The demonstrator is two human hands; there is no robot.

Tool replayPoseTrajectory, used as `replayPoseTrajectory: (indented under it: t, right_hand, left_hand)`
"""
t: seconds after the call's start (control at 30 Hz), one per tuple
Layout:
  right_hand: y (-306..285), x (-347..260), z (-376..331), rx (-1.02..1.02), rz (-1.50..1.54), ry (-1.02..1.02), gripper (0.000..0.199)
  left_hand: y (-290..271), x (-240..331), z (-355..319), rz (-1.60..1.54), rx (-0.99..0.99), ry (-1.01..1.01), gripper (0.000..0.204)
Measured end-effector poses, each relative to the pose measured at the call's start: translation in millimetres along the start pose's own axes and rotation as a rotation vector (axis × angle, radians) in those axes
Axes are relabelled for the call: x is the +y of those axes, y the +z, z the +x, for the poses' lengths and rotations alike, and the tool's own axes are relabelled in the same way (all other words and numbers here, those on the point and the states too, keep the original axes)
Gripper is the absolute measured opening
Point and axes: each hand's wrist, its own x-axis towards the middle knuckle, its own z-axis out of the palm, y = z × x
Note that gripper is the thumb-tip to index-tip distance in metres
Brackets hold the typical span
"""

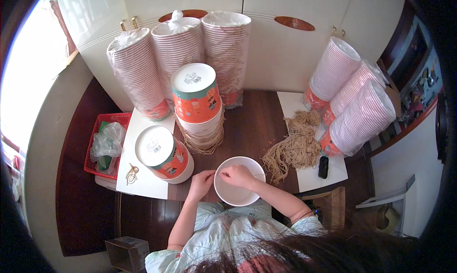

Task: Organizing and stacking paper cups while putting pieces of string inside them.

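Observation:
A white paper bucket (238, 197) stands mouth up at the near edge of the table, in front of my body. My left hand (203, 184) is outside it at the left rim, fingertips pinched together. Over the bucket's mouth reaches my right hand (237, 176), its fingers closed just inside the same part of the rim. What the fingertips hold is too small to make out. A thin pale line, perhaps cord, shows at the bucket's right rim. Right of the bucket lies a tangled heap of tan cords (297, 146).
Upside-down orange printed buckets stand in a short stack (164, 154) and a taller cord-draped stack (196, 94). Bagged bucket stacks line the back left (178, 49) and right (359, 118). A red basket (88, 163), a loose cord bundle (132, 174) and a black object (323, 167) lie around.

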Motion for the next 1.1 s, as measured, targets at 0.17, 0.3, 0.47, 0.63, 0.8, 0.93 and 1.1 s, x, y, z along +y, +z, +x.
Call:
replayPoseTrajectory:
  t: [0.17,0.3,0.47,0.63,0.8,0.93,1.1]
  right_hand:
    - [1,2,2,-0.07,-0.009,-0.003,0.021]
    - [-7,2,7,-0.084,0.015,-0.137,0.02]
    - [-11,11,19,-0.197,0.005,-0.306,0.019]
    - [-22,8,22,-0.302,-0.082,-0.323,0.024]
    - [-34,11,7,-0.302,-0.174,-0.311,0.029]
    - [-48,-1,-2,-0.331,-0.133,-0.197,0.027]
    - [-51,-7,-6,-0.233,0.008,-0.197,0.022]
  left_hand:
    - [-2,23,0,0.161,0.033,0.054,0.018]
    - [-6,29,-5,0.226,0.033,0.122,0.014]
    - [-7,21,-13,0.199,-0.005,0.037,0.012]
    - [-4,1,-21,-0.281,-0.008,-0.227,0.008]
    - [-18,2,-26,-0.935,0.002,-0.288,0.007]
    - [-27,29,-23,-1.187,-0.066,-0.037,0.008]
    - [-31,50,-3,-1.207,-0.138,-0.064,0.007]
